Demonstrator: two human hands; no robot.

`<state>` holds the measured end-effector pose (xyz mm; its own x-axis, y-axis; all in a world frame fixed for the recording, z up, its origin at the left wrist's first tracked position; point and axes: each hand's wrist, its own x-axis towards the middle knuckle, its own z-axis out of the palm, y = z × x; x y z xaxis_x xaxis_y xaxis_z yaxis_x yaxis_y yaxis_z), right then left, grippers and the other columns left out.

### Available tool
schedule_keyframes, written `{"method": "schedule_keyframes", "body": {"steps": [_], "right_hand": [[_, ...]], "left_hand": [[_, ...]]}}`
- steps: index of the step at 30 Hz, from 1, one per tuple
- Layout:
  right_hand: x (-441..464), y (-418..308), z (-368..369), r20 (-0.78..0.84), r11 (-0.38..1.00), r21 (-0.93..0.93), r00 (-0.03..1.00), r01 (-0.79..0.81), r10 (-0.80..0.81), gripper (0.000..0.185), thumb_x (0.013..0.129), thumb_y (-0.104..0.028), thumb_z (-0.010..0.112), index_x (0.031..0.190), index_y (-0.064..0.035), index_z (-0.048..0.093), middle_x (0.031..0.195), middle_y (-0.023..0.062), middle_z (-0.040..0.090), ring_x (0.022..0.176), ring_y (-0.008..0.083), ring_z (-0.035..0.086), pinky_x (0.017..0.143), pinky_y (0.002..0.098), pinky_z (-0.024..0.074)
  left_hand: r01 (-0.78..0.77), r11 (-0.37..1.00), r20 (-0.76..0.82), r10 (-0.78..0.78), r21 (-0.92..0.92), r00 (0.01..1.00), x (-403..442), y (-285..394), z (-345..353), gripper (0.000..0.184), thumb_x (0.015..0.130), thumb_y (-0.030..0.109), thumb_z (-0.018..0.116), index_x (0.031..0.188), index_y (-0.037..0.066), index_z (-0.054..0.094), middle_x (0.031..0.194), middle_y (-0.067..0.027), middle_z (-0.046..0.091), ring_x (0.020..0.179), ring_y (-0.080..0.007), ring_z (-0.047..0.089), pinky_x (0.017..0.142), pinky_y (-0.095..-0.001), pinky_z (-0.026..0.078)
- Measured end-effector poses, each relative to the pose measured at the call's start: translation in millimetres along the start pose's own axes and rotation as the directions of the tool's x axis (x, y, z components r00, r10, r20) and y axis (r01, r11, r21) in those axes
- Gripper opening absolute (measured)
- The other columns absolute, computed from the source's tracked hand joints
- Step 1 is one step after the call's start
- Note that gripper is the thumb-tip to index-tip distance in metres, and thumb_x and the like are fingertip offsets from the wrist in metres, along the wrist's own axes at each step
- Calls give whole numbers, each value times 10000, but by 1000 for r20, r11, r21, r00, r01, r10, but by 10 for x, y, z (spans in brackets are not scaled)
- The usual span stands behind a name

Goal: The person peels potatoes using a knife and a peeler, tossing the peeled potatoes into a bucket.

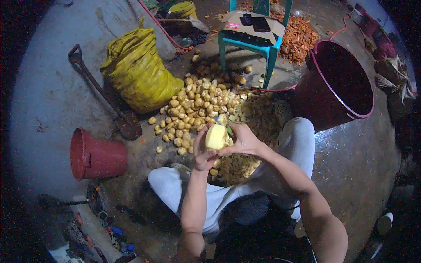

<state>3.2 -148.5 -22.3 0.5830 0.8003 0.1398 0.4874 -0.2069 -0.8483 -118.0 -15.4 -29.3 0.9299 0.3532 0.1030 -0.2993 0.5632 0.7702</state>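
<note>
A pale yellow, peeled potato [216, 137] is held up in front of my knees. My left hand [203, 151] is wrapped round its left side and underside. My right hand [242, 139] is closed at its right side, with a small tool [229, 129] between thumb and fingers, partly hidden, its greenish part showing. Beyond my hands lies a heap of potatoes [189, 107] on the floor. Peelings [239, 168] are spread under and to the right of my hands, between my legs.
A yellow sack [138, 72] and a shovel [98, 90] stand at the left, above a red bucket [104, 153]. A green chair [247, 46] carries cardboard [272, 27] and phones. Orange pieces [298, 39] lie behind it. A large dark red tub [307, 94] is at the right.
</note>
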Motion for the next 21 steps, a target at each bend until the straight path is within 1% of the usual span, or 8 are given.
{"method": "schedule_keyframes", "body": {"steps": [7, 9, 12, 13, 16, 18, 19, 21], "right_hand": [[-54, -47, 16, 58, 997, -62, 998, -36, 39, 775, 576, -674, 746, 800, 49, 579, 601, 206, 549, 545, 361, 580, 550, 423, 457], [-89, -99, 12, 70, 989, -149, 997, -8, 19, 649, 711, -617, 681, 790, 17, 572, 546, 198, 520, 507, 370, 570, 501, 423, 442], [-108, -82, 119, -8, 950, -302, 996, 82, -88, 693, 782, -671, 567, 874, 15, 602, 519, 209, 553, 521, 421, 587, 546, 497, 488], [-103, -125, 91, -5, 950, -302, 996, 84, -90, 693, 782, -671, 567, 874, 15, 602, 519, 209, 553, 521, 421, 587, 546, 497, 488], [-94, -227, 11, 76, 902, -430, 997, 47, -16, 609, 850, -599, 523, 904, 2, 606, 504, 199, 546, 529, 428, 587, 550, 506, 484], [-71, -215, 1, 72, 985, -167, 996, -35, 48, 544, 785, -518, 651, 836, 20, 586, 634, 237, 578, 584, 417, 584, 557, 447, 466], [-56, -193, -12, 72, 985, -167, 996, -36, 48, 544, 785, -518, 651, 836, 20, 586, 634, 237, 578, 584, 417, 584, 557, 447, 466], [-16, -119, -47, 43, 1000, 9, 999, -19, 19, 668, 674, -562, 735, 896, 52, 593, 727, 244, 612, 643, 363, 615, 627, 428, 481]], "left_hand": [[-72, 997, -6, 72, 2, 997, -12, 16, 87, 862, 674, 154, 798, 1377, -23, 332, 1292, -133, 491, 1179, -259, 506, 1017, -359, 412], [-78, 997, -28, 78, -2, 997, -21, 31, 111, 843, 678, 137, 793, 1373, -14, 341, 1293, -128, 489, 1185, -259, 500, 1019, -364, 407], [-124, 991, -93, 129, 55, 987, -19, -69, -2, 839, 672, 142, 794, 1377, 9, 360, 1334, -118, 473, 1225, -279, 475, 1040, -406, 395], [-159, 980, -131, 174, 116, 976, -13, -113, -55, 852, 661, 163, 800, 1384, 22, 371, 1373, -112, 459, 1258, -298, 455, 1057, -443, 388], [-201, 962, -182, 234, 183, 955, -25, -135, -42, 834, 645, 128, 790, 1367, 22, 386, 1343, -116, 479, 1233, -281, 475, 1048, -425, 400], [-181, 975, -161, 201, 132, 966, -18, -91, 14, 839, 634, 114, 794, 1359, 14, 382, 1312, -111, 483, 1214, -266, 478, 1035, -400, 399], [-163, 983, -140, 173, 81, 975, -18, -74, 27, 844, 624, 100, 797, 1350, 7, 377, 1280, -106, 487, 1196, -250, 481, 1022, -375, 398], [-125, 989, -120, 133, 73, 984, -9, -23, 20, 855, 603, 113, 800, 1343, 5, 385, 1268, -103, 492, 1189, -245, 485, 1021, -367, 398]]}}
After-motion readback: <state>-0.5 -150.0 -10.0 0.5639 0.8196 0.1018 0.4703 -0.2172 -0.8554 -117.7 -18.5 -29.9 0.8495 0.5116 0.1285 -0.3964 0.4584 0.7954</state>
